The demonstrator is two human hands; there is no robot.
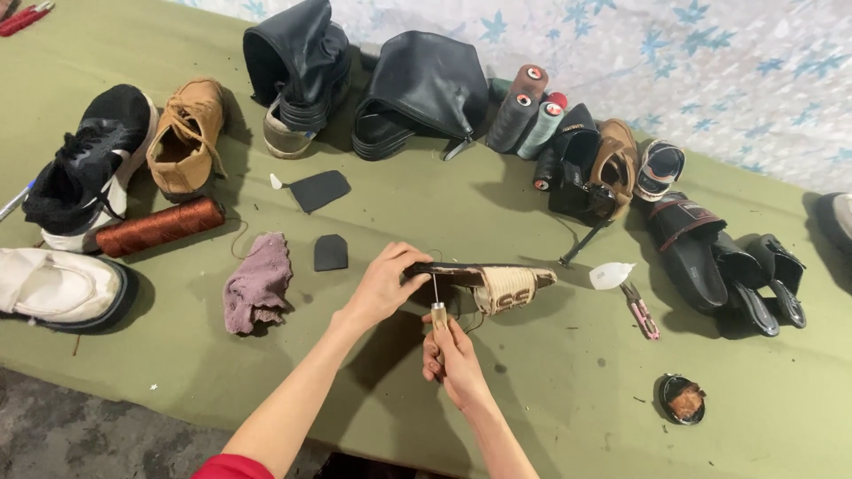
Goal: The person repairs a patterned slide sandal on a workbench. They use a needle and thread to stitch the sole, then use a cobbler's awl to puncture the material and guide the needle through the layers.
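Observation:
My left hand grips the heel end of a slide sandal with a dark sole and a beige woven strap, holding it just above the green table. My right hand holds a sewing awl by its wooden handle, below the sandal. The awl's metal needle points up into the sole's edge near my left fingers. A thin thread hangs under the sandal.
A copper thread spool, a pink rag and two dark sole pieces lie to the left. Shoes and black boots line the back and left. Thread cones stand behind; black sandals, small snips and a glue tin lie right.

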